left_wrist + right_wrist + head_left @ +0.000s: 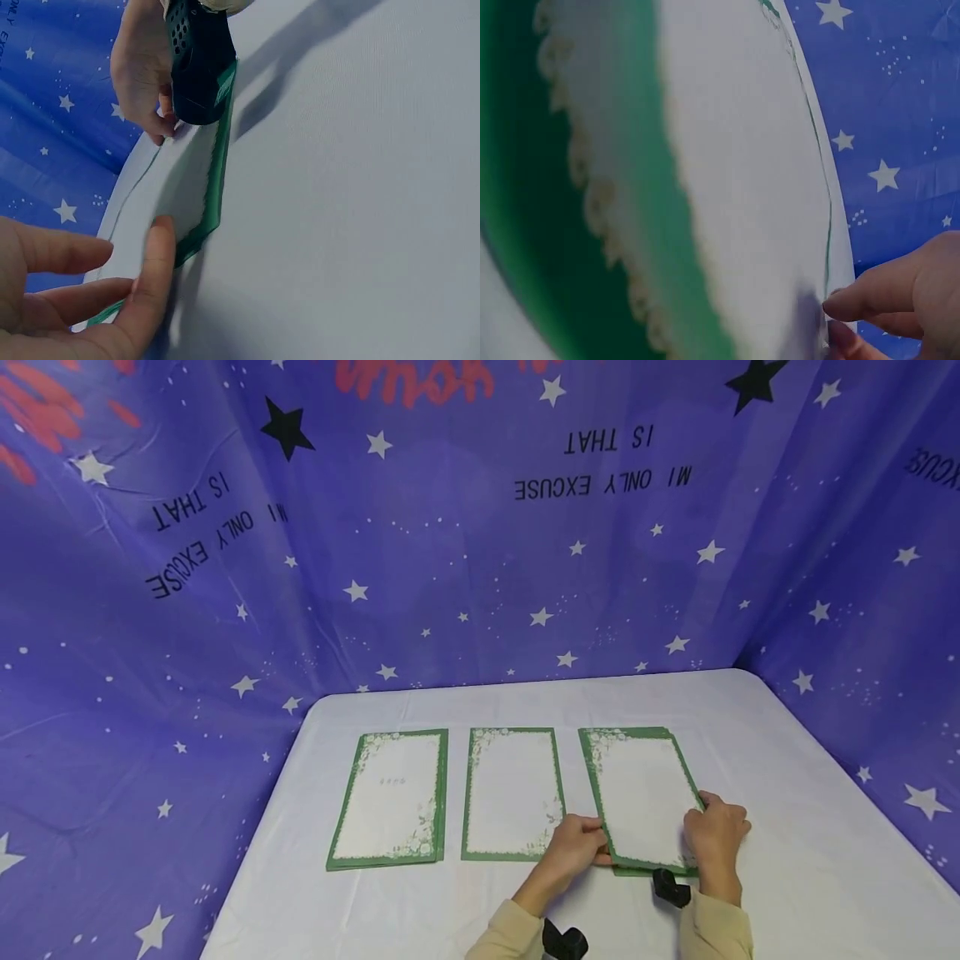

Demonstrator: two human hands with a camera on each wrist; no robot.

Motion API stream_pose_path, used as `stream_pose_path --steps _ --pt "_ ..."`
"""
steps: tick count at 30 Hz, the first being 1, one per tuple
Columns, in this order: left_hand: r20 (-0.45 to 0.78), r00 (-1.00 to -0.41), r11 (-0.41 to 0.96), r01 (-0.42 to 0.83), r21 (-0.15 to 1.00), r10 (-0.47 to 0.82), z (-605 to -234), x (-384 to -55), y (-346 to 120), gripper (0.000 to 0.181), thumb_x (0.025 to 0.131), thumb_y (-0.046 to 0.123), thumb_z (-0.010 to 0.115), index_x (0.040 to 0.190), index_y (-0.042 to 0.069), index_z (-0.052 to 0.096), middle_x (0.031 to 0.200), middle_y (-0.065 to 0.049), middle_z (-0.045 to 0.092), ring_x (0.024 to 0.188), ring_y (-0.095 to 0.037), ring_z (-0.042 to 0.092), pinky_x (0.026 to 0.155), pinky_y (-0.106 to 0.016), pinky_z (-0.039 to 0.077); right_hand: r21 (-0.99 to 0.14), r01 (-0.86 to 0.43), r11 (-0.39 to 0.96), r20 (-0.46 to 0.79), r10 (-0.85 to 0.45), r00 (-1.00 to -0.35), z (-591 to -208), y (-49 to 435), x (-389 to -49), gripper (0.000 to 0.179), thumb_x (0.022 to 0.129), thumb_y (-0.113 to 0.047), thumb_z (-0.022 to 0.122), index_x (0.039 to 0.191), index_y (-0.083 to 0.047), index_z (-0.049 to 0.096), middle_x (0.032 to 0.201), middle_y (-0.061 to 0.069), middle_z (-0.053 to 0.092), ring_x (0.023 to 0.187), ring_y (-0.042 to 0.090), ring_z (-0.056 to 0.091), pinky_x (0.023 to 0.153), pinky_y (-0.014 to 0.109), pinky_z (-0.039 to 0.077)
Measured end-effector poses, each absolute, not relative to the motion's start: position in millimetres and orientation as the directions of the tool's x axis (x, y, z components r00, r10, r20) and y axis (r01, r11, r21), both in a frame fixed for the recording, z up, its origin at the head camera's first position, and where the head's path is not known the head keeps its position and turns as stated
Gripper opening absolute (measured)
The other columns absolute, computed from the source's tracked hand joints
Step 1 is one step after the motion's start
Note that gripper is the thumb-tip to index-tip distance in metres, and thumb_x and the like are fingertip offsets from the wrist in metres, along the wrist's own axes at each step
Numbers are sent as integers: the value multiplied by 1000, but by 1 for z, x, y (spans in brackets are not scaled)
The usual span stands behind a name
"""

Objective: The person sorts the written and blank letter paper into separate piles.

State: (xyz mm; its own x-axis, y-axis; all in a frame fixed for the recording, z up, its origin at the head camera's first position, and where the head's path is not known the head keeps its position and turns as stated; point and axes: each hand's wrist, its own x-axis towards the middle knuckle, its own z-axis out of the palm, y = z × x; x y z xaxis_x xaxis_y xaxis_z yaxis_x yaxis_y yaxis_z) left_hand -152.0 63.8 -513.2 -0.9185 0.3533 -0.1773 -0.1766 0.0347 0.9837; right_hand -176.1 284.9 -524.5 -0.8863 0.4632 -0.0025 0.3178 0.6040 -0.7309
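Observation:
Three piles of white sheets with green borders and floral corners lie in a row. At the right pile (643, 793), my right hand (716, 835) pinches the right edge of the top sheet between thumb and fingers. Its grip also shows at the edge in the right wrist view. My left hand (573, 852) has its fingertips at that pile's left edge. In the left wrist view, its fingers (154, 262) are spread loosely and overlap the sheet. The top sheet sits askew over green edges showing at top and bottom.
The middle sheet (513, 793) lies just left of my left hand. Further left is another pile (390, 802) with faint marks on its top sheet. All rest on a white-covered table (810, 827), backed by a purple star-print curtain (480, 568). Black wrist devices (670, 888) sit near the sleeves.

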Motion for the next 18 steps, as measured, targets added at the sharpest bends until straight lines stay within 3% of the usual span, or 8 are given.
stream_pose_path --steps 4,7,12,14,18 --pt "-142 -935 193 -81 978 325 -505 -157 54 39 98 0 56 131 -22 59 94 -16 69 86 -29 74 81 -34 61 -748 244 617 113 481 -869 -518 274 -177 47 91 3 45 133 23 51 126 54 38 120 69 31 102 70 26" --pt "-71 -963 377 33 926 259 -496 -165 37 37 95 4 60 125 -18 65 98 -17 67 90 -27 66 84 -36 56 -785 151 601 164 436 -885 -508 255 -181 40 93 4 48 129 19 59 120 45 53 114 58 47 95 58 38" --pt "2 -997 550 43 834 75 -481 -182 -2 34 93 8 67 120 -12 70 111 -23 60 110 -42 58 100 -52 47 -889 73 451 23 204 -979 -496 210 -188 32 102 -1 55 131 12 64 116 28 68 98 30 68 80 26 53" --pt "8 -1000 579 -2 815 -15 -479 -186 -18 34 92 8 70 120 -12 70 115 -28 58 114 -47 54 100 -56 46 -919 96 383 -56 114 -992 -496 192 -188 33 103 -1 56 132 13 62 118 29 68 99 27 68 79 24 56" --pt "5 -993 598 -69 798 -121 -482 -192 -46 37 91 5 71 119 -17 67 117 -37 56 118 -54 48 98 -62 45 -921 150 360 -146 40 -989 -499 165 -188 35 102 0 53 132 17 59 121 31 64 103 33 67 82 34 59"
